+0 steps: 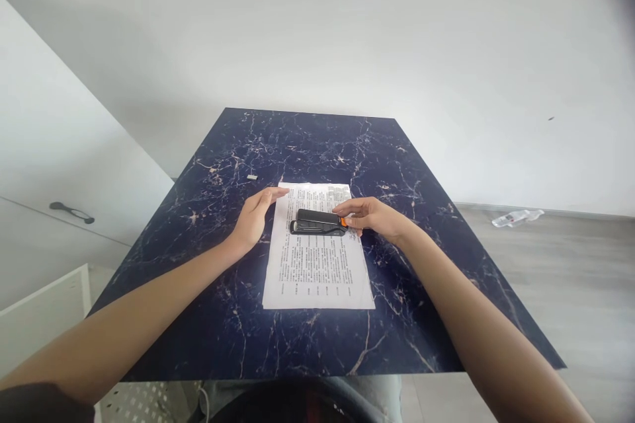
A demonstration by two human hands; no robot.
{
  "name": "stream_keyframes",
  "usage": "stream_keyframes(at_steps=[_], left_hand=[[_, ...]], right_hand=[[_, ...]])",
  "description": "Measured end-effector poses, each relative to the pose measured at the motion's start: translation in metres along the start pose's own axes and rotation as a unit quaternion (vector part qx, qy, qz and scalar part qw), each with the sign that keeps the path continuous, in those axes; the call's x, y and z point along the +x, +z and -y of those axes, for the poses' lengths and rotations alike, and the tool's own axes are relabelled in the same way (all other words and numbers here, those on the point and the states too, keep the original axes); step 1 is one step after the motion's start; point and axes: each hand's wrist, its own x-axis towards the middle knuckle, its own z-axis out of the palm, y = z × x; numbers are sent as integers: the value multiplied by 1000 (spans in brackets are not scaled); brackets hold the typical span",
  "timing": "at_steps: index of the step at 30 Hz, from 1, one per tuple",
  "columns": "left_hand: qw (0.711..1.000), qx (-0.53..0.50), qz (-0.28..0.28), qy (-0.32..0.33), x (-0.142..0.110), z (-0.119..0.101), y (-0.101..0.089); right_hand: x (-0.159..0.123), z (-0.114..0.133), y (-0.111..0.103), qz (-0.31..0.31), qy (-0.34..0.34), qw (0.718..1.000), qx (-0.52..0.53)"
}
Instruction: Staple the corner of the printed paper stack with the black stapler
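A black stapler (320,223) with an orange part at its right end lies sideways across the printed paper (317,277). My right hand (370,217) grips that right end between thumb and fingers. At the paper's upper left edge, my left hand (256,215) has its fingers stretched out, the fingertips over the sheet's margin and nothing held. Whether the paper is one sheet or a thin stack I cannot tell. A small pale block, maybe a strip of staples (252,178), rests beyond my left hand.
The dark blue marbled table (317,145) stands against a white wall (317,33). On the left is a white cabinet with a dark handle (72,213). A clear plastic bottle (516,218) lies on the floor to the right.
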Motion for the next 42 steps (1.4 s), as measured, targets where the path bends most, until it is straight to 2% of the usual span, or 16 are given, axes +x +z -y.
stream_keyframes(at_steps=[6,10,15,18,20,23,25,27,29,31,33,34,36,39,40,42], left_hand=[[998,65,20,6,0,-2,-2],[998,64,17,4,0,-1,-3],[997,69,1,22,-2,-4,-2],[998,-54,-41,19,-4,-7,2],[983,-176,-53,-20,-4,-7,5],[943,-309,-7,-122,-5,-6,9],[922,-347,25,-170,-5,-7,10],[915,-356,39,-184,-4,-8,11],[921,-343,49,-178,-4,-9,10],[933,-311,64,-167,-3,-8,10],[948,-272,72,-151,-2,-4,9],[955,-252,68,-142,-1,-2,9],[968,-215,31,-124,-2,3,8],[986,-140,-76,-57,-4,3,6],[988,-109,-107,-21,-6,-1,6],[988,-43,-141,57,-12,-11,6]], right_hand=[[-3,4,-1,2,-2,1000,-20],[-6,13,2,-13,-92,991,-100],[-2,16,33,-55,-186,941,-277],[-1,15,49,-123,-246,901,-336],[-3,14,55,-198,-310,853,-371],[-8,14,59,-274,-404,732,-476],[-13,15,61,-267,-451,648,-554],[-17,18,63,-247,-482,579,-609],[-20,21,66,-235,-505,529,-640],[-21,24,69,-228,-520,501,-653],[-20,23,71,-231,-517,505,-651],[-19,22,72,-239,-507,521,-644],[-16,20,73,-278,-469,575,-610],[-11,18,71,-363,-356,703,-497],[-10,19,69,-377,-309,752,-443],[-8,20,65,-364,-223,844,-326]])
